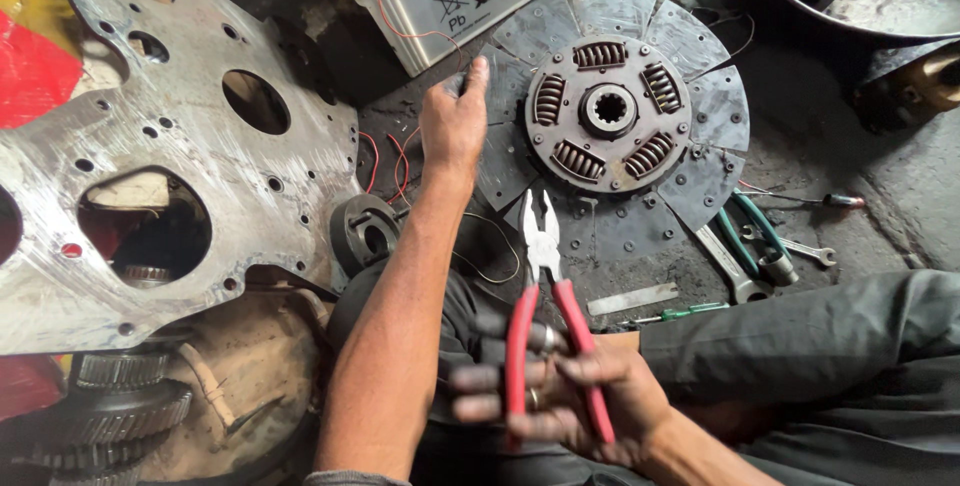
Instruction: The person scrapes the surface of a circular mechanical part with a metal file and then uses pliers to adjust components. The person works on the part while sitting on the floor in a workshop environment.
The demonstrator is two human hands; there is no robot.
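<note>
Pliers (543, 246), red-handled, jaws apart, gripped in right hand (560, 391) near the body. Left hand (452, 126) reaches far, fingers loose, touching the clutch disc (610, 116) edge on the floor. Risk: thin red wires (400, 161) under that wrist could snag.

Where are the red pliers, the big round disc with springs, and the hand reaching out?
red pliers (543, 246), head view, on the metal head above the handles.
clutch disc (609, 111), head view, on its toothed centre hub.
left hand (453, 126), head view, on the back of the hand.
</note>
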